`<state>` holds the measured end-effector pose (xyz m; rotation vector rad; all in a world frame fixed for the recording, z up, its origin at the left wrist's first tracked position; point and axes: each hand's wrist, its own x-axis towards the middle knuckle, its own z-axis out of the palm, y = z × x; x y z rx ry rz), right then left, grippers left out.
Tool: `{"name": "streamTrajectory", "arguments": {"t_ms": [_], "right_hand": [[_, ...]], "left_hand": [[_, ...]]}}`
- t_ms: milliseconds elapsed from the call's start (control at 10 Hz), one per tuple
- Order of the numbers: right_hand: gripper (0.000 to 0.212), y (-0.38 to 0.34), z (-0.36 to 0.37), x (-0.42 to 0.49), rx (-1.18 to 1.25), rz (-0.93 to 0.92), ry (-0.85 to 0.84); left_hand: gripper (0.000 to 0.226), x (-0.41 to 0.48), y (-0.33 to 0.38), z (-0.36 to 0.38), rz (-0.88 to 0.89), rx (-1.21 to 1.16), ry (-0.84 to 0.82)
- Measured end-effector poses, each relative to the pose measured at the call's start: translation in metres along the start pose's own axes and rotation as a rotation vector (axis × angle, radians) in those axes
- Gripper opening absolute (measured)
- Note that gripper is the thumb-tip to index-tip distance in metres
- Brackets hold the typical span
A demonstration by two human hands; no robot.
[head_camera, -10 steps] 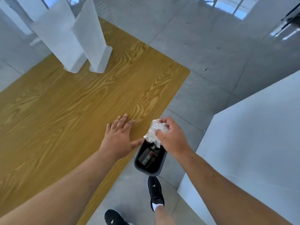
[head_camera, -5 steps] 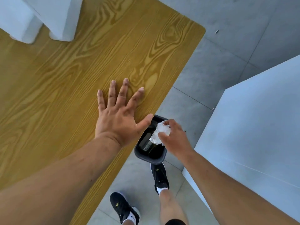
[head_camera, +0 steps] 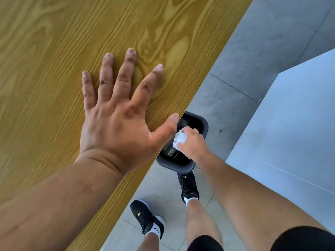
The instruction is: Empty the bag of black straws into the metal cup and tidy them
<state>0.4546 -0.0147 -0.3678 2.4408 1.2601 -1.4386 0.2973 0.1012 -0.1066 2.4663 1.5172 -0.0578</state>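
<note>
My right hand grips a crumpled clear plastic bag low over the mouth of a dark grey bin that stands on the floor beside the table. My left hand lies flat with fingers spread on the yellow wooden table, its thumb at the table's edge. No straws or metal cup are in view.
The bin holds some dark rubbish. A white block rises to the right of the bin. My two feet in black shoes stand on the grey tiled floor just behind the bin.
My head has leaned down and closer. My right hand has lowered the crumpled bag into the bin's mouth. My left hand has spread flat on the table.
</note>
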Motion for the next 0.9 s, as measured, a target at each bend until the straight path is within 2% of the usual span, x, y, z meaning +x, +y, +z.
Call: {"name": "streamTrajectory", "arguments": {"t_ms": [200, 400, 500, 700, 800, 900], "right_hand": [[0.053, 0.012, 0.035, 0.024, -0.281, -0.118, 0.038], [0.08, 0.018, 0.05, 0.045, -0.444, -0.117, -0.049], [0.09, 0.014, 0.051, 0.049, -0.491, -0.095, -0.093], [0.104, 0.004, 0.045, 0.04, -0.525, -0.14, -0.045], [0.107, 0.004, 0.039, 0.032, -0.473, -0.149, 0.002], [0.1, 0.003, 0.027, 0.025, -0.482, -0.156, 0.045]], "left_hand": [[0.087, -0.001, 0.001, 0.0, 0.002, 0.003, 0.011], [0.088, -0.001, 0.001, 0.0, 0.008, -0.012, 0.021], [0.088, -0.001, 0.001, -0.001, 0.005, -0.007, 0.021], [0.089, -0.001, 0.002, -0.004, 0.01, -0.024, 0.011], [0.088, -0.001, 0.002, -0.004, 0.007, -0.012, 0.015], [0.087, -0.001, 0.003, -0.008, -0.016, -0.038, 0.0]]}}
